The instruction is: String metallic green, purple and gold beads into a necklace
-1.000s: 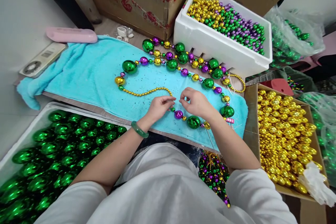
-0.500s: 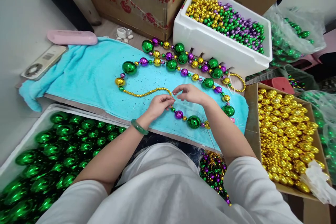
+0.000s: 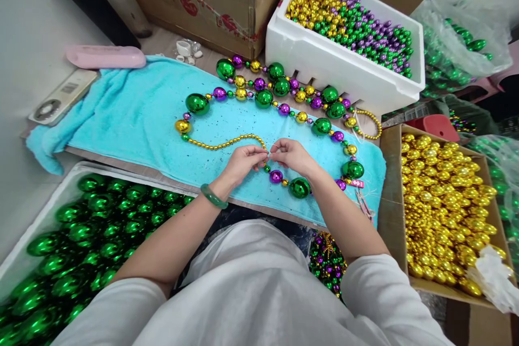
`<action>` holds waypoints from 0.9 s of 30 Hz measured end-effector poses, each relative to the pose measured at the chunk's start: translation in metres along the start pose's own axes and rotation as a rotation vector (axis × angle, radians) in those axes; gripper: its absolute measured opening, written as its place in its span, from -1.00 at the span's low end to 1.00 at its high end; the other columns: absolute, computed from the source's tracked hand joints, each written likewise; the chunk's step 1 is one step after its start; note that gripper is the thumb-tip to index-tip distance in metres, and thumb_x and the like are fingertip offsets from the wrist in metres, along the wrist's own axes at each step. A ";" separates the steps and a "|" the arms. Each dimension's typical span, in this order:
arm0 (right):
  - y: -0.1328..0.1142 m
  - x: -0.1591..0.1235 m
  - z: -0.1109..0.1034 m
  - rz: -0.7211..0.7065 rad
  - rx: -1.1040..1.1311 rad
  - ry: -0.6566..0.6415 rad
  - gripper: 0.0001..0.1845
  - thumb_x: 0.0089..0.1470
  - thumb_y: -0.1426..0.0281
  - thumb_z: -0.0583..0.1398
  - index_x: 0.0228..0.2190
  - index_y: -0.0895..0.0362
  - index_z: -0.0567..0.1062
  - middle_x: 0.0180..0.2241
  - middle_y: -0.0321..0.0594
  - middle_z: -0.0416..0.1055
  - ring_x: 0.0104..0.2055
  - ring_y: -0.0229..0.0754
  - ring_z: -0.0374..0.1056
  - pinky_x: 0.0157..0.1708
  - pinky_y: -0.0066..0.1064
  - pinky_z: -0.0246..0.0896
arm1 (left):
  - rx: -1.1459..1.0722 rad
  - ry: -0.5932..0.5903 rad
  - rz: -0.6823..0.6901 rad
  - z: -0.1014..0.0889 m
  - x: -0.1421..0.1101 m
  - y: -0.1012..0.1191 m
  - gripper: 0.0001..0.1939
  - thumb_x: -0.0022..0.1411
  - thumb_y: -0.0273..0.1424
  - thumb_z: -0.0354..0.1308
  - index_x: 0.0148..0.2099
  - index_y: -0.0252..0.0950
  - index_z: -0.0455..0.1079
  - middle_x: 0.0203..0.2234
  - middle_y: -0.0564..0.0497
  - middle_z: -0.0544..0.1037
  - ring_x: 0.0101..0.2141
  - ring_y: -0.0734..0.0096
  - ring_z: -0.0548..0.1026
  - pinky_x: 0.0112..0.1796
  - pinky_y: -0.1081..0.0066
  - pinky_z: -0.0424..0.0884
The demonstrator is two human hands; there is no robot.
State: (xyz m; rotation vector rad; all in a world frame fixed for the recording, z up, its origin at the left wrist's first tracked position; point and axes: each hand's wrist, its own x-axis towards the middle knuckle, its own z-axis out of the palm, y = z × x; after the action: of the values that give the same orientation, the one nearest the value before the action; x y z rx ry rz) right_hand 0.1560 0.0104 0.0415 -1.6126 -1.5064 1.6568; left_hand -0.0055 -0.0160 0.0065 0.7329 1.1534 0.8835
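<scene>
A bead necklace [image 3: 321, 126] of green, purple and gold balls loops over a turquoise towel [image 3: 141, 113]. Its small gold bead strand [image 3: 217, 146] runs to my left hand [image 3: 244, 163], which pinches it just above a small green bead. My right hand [image 3: 291, 157] is closed in a pinch, its fingertips almost meeting those of the left. The thin string between them barely shows. Just below the fingers lie a purple bead [image 3: 276, 177] and a large green bead [image 3: 299, 187]. A second bead string [image 3: 281, 87] lies along the towel's far edge.
Behind stands a white foam box [image 3: 343, 67] of small beads. A carton [image 3: 393, 184] of gold beads is at the right, a tray [image 3: 36, 211] of green balls at the near left. Small scissors [image 3: 364, 205] lie by the towel's right end.
My right hand has come down and closed, its fingertips nearer to the left ones. My right forearm has dropped, uncovering the scissors. The left hand keeps its pinch.
</scene>
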 end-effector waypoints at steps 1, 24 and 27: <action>0.002 -0.001 0.002 -0.007 0.053 -0.002 -0.80 -0.17 0.45 0.28 -0.43 0.14 0.36 -0.69 -0.47 0.27 -0.66 -0.38 0.15 -0.64 -0.54 0.00 | -0.016 0.010 -0.011 0.000 0.000 0.000 -0.72 -0.17 -0.33 0.36 -0.36 -0.37 0.51 -0.54 0.00 0.54 -0.55 0.50 0.42 -0.56 0.49 0.26; 0.014 0.027 -0.001 0.112 -0.030 -0.125 -0.86 -0.16 0.47 0.23 -0.44 0.19 0.56 -0.61 -0.38 0.38 -0.65 -0.40 0.12 -0.69 -0.52 -0.12 | 0.707 0.084 0.653 -0.010 0.000 -0.022 -0.82 0.22 -0.37 0.14 -0.22 -0.13 0.59 -0.32 -0.01 0.65 -0.24 0.24 0.50 -0.08 0.23 0.33; 0.015 0.028 -0.003 0.122 -0.046 -0.164 -0.87 -0.18 0.46 0.24 -0.46 0.19 0.56 -0.63 -0.39 0.38 -0.67 -0.41 0.10 -0.69 -0.52 -0.15 | 0.708 0.076 0.673 -0.010 0.000 -0.023 -0.79 0.25 -0.37 0.11 -0.19 -0.12 0.59 -0.30 -0.03 0.65 -0.24 0.24 0.50 -0.06 0.22 0.32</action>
State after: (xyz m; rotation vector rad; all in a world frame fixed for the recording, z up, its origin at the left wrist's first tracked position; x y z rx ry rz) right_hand 0.1565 0.0299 0.0157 -1.6573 -1.5616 1.8741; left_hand -0.0106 -0.0265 -0.0164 1.7484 1.3165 1.0545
